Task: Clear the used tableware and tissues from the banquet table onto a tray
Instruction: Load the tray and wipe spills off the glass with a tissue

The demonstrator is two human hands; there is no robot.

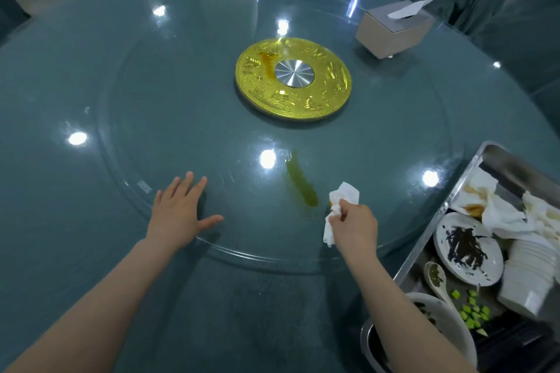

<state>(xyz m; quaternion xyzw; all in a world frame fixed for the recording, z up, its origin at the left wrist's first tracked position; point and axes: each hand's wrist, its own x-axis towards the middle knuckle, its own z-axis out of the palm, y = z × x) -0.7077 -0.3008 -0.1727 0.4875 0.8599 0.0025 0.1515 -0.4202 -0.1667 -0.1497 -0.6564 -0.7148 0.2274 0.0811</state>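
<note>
**Status, head view**

- **L hand**: lower left of centre. Palm down on the glass turntable, fingers straight and spread, holding nothing. Probable purpose: braces the glass so it cannot rotate under a wiping load.
- **R hand**: lower right of centre. Fingers curled, pinching a crumpled white tissue, which sticks out above and below the fist. The tissue sits just beside the lower end of a green smear. Contact w/ the glass: cannot tell.
- **Metal tray**: lower right edge of frame, near the R hand, so the drop-off reach is short. It holds stained tissues, a plate w/ dark residue, stacked white bowls, a spoon and green veg pieces.
- **Tissue box**: upper right, one sheet pulled up. It is supply stock, prob. not for clearing.
- **Gold hub disc**: centre of frame, w/ an orange stain at its upper left.

**Assessment:** no tableware is visible on the glass, so clearing looks near complete. The one loose task item is the tissue in the R hand, and its destination is the tray.

**Risk:** a saturated tissue may drip in transfer.
</note>
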